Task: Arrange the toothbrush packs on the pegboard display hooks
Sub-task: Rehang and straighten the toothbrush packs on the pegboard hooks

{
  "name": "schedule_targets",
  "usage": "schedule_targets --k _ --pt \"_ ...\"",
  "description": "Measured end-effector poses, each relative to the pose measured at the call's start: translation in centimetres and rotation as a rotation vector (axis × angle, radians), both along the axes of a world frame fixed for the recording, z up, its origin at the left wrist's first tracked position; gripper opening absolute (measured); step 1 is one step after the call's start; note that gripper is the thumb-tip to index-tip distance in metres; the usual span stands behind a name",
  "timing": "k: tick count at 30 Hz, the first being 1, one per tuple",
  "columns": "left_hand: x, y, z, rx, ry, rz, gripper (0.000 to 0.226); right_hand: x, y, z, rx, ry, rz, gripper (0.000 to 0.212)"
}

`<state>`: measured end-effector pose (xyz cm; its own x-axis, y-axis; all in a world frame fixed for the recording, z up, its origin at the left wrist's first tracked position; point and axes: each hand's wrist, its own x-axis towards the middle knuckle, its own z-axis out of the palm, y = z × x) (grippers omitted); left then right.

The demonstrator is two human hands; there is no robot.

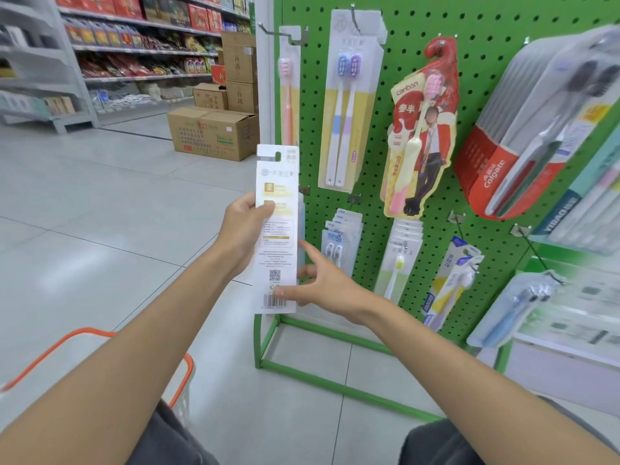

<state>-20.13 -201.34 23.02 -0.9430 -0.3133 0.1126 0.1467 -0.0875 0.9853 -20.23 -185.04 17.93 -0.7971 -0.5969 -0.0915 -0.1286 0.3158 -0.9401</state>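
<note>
I hold a long white toothbrush pack (276, 182) upright, its printed back with barcode facing me, in front of the left edge of the green pegboard (476, 105). My left hand (243, 229) grips the pack's middle from the left. My right hand (322, 280) pinches its lower right edge near the barcode, index finger stretched out. A pink toothbrush pack (288, 92) hangs on the top-left hook (285, 35) just above. Further right hang a two-brush pack (349, 105), a red pack (422, 129) and a bulky Colgate pack (536, 129).
Lower hooks carry several smaller packs (342, 243). The green stand's base frame (335, 380) sits on the tiled floor. An orange-rimmed basket (183, 374) is at my lower left. Cardboard boxes (211, 132) and stocked shelves (141, 52) stand behind on the left.
</note>
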Motion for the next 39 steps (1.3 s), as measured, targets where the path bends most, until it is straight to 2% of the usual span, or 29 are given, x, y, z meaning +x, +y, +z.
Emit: schedule_targets --k 4,6,8,11,21,26,30,32,36,39 --pt "0.4 -0.1 0.1 0.047 0.007 -0.11 0.025 0.1 -0.7 0.7 0.012 0.03 -0.03 0.075" --pt "0.4 -0.2 0.0 0.063 -0.004 -0.151 0.027 0.1 -1.1 1.1 0.055 0.054 -0.041 0.069" --pt "0.5 -0.2 -0.1 0.074 -0.022 -0.168 0.027 -0.1 -1.5 1.5 0.051 0.064 -0.053 0.072" --pt "0.4 -0.3 -0.3 0.071 -0.053 -0.168 0.027 -0.9 -1.8 2.7 -0.02 0.079 -0.119 0.068" --pt "0.9 -0.4 -0.9 -0.061 -0.112 -0.254 0.031 -2.3 -0.9 7.9 -0.371 0.094 -0.408 0.018" --pt "1.0 -0.5 -0.6 -0.035 -0.117 -0.287 0.035 -2.1 -1.8 8.5 -0.403 0.083 -0.505 0.029" --pt "1.2 -0.6 -0.5 -0.018 -0.096 -0.279 0.034 -2.1 -2.3 8.7 -0.444 0.138 -0.584 0.02" --pt "1.3 -0.6 -0.5 -0.013 -0.1 -0.273 0.033 -2.3 -2.5 8.5 -0.401 0.208 -0.603 0.018" --pt "1.5 -0.8 -0.7 -0.029 -0.074 -0.244 0.03 -1.9 -2.9 8.2 -0.28 0.316 -0.549 0.02" --pt "1.7 -0.7 -0.7 -0.097 -0.007 -0.204 0.028 -1.4 -3.2 8.2 -0.238 0.293 -0.465 0.026"
